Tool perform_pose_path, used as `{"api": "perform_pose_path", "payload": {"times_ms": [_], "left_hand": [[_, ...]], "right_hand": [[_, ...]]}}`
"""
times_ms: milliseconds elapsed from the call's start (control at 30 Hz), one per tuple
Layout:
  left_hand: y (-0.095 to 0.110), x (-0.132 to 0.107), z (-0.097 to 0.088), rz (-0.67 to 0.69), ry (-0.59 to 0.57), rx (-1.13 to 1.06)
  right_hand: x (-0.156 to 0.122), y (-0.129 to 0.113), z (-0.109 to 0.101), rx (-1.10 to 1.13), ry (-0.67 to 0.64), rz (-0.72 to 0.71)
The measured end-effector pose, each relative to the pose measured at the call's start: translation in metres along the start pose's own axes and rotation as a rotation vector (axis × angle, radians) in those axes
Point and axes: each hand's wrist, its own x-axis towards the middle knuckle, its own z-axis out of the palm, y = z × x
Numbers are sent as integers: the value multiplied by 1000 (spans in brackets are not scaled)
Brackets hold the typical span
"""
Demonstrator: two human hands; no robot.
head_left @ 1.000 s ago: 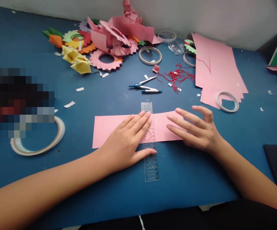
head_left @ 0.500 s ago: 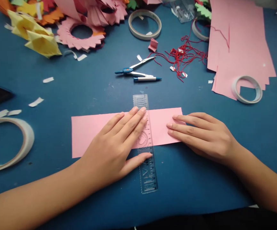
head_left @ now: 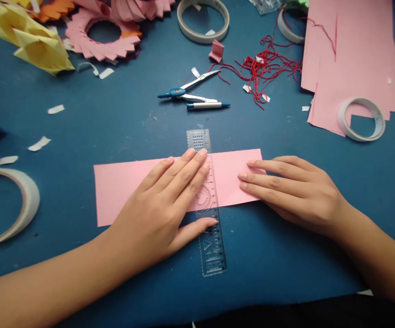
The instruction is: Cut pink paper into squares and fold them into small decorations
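A strip of pink paper [head_left: 113, 193] lies across the middle of the table. Over it, crosswise, rests a clear plastic ruler [head_left: 214, 255] with cut-out stencil shapes. My left hand [head_left: 159, 205] lies flat on both, its fingers stretched over the ruler and its thumb on the ruler's lower half. At the strip's right end, my right hand [head_left: 296, 191] rests with outstretched fingertips on the paper; its thumb is hidden. Beyond the ruler's top end lie a compass [head_left: 176, 92] with its legs apart and a short silver-and-blue pencil [head_left: 208, 105].
A tangle of red string [head_left: 262, 68] lies beyond the compass. Pink sheets [head_left: 354, 59] are stacked at the right, with a tape roll [head_left: 346, 120] on their edge. Another tape roll [head_left: 31, 200] lies at left. Folded yellow paper [head_left: 43, 54] and a pink paper ring [head_left: 77, 34] sit far left.
The camera view has shifted slightly, so the far objects sit higher in the picture. Both hands, the ruler and the paper strip keep nearly the same places relative to each other.
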Motion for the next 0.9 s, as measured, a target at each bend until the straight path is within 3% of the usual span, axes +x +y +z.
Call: {"api": "perform_pose_path", "payload": {"times_ms": [333, 667, 800, 900], "left_hand": [[1, 0, 0, -5, -5, -2], [1, 0, 1, 12, 25, 48], [1, 0, 1, 22, 45, 52], [2, 0, 1, 20, 54, 30]], "right_hand": [[1, 2, 1, 42, 21, 21], [5, 13, 6, 316, 81, 130], [19, 16, -1, 401, 37, 164], [36, 18, -10, 401, -69, 133]]}}
